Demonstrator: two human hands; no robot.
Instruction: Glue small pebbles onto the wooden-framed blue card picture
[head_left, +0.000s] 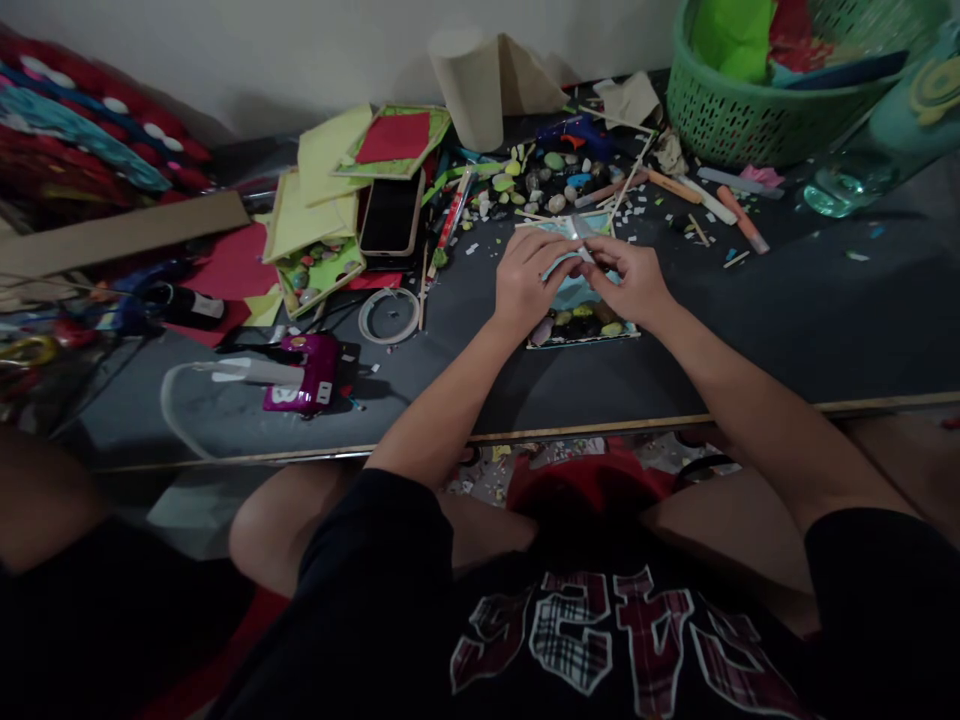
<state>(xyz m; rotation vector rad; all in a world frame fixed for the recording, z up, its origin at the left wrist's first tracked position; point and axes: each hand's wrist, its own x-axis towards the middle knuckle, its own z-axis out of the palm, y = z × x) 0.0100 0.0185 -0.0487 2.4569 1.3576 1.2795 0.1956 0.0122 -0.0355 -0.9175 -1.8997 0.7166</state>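
Observation:
A small stick-framed picture (581, 335) with a light blue ground and coloured pebbles (585, 322) along its near edge lies on the dark table. Over its upper part, my left hand (531, 280) and my right hand (630, 280) meet, fingers bent inward. Between their fingertips is a thin whitish-silver strip (579, 232), which both hands pinch. Its exact nature is too small to tell. The hands cover the middle and top of the picture.
Loose pebbles (555, 203) and chalk-like sticks (742, 218) lie beyond the hands. A green basket (739, 125) and a bottle (851, 165) stand back right. Leftward are a phone (391, 218), tape roll (388, 315) and purple glue gun (311, 375). Another person's knee shows at far left.

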